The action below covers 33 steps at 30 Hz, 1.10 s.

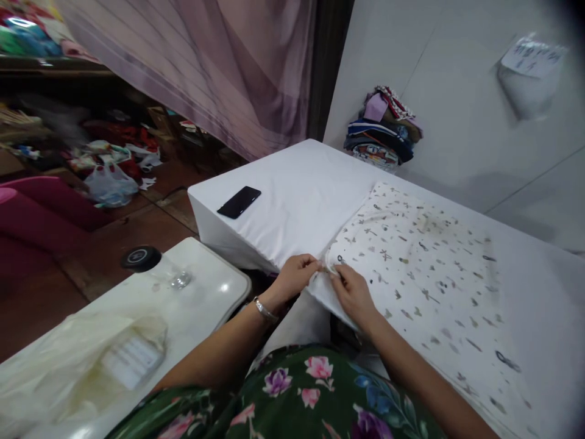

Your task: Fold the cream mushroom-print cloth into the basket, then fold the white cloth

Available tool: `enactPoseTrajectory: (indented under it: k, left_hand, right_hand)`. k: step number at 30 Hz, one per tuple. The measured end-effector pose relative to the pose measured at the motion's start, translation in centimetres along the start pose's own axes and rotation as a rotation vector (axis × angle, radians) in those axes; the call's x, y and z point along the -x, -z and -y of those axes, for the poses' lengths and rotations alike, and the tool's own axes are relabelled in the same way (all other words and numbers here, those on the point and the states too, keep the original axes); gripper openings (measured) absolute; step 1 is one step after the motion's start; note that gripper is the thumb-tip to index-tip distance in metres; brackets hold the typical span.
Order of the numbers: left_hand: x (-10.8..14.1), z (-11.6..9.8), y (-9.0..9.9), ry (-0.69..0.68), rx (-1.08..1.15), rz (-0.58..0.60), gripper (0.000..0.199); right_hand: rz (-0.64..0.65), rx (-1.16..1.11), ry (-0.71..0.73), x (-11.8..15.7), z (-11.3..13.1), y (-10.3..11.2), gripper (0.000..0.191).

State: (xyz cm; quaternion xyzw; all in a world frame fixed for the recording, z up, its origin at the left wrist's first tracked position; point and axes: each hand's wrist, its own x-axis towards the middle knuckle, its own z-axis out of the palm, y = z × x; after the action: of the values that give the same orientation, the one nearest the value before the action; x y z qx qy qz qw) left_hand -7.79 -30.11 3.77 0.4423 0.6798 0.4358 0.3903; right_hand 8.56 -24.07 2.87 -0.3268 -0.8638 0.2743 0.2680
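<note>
A white cloth (411, 268) printed with small leaf and insect shapes lies spread over the white-covered table in front of me. My left hand (297, 273) pinches the near left corner of this cloth at the table's edge. Close beside it, my right hand (351, 294) has its thumb and fingers closed on the same corner. The two hands almost meet there, and the fingertips partly hide the bit of fabric between them. A bracelet (265, 310) sits on my left wrist.
A black phone (239, 202) lies on the white tablecloth (292, 183). Left of me, a white side table (201, 286) holds a black-lidded clear jar (141, 259) and a plastic bag (91, 360). Folded clothes (384, 131) are stacked by the wall. A pink curtain (256, 67) hangs behind.
</note>
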Motion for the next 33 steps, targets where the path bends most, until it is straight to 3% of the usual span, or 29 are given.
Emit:
enactPoseTrajectory:
  k: [3, 5, 10, 15, 20, 25, 29, 33]
  left_hand:
    - [-0.1, -0.1, 0.8, -0.091, -0.396, -0.122, 0.023]
    - [-0.1, 0.0, 0.8, -0.088, -0.608, -0.112, 0.024]
    - [-0.3, 0.0, -0.3, -0.098, -0.797, -0.053, 0.025]
    - [-0.5, -0.1, -0.2, -0.102, -0.783, -0.012, 0.016]
    - [0.6, 0.0, -0.4, -0.176, -0.805, -0.1, 0.018]
    - [1.6, 0.4, -1.3, -0.168, -0.82, 0.011, 0.021]
    - [1.5, 0.0, -1.4, -0.148, -0.682, 0.014, 0.012]
    - [0.9, -0.8, -1.3, -0.037, -0.216, 0.029, 0.018]
  right_hand:
    - [-0.096, -0.195, -0.134, -0.1, -0.5, 0.8, 0.024]
    - [-0.122, -0.267, -0.185, -0.1, -0.6, 1.1, 0.025]
    - [-0.156, -0.299, -0.204, 0.0, -0.3, 1.3, 0.025]
    - [-0.237, -0.283, -0.208, -0.2, 0.5, 3.0, 0.024]
    - [-0.309, -0.225, -0.157, -0.1, 0.7, 4.9, 0.022]
    - [-0.315, -0.168, -0.103, -0.3, 0.5, 6.1, 0.021]
    - [-0.182, -0.042, 0.016, -0.4, 0.5, 6.4, 0.02]
    - [0.037, 0.106, 0.102, -0.2, 0.4, 5.5, 0.02]
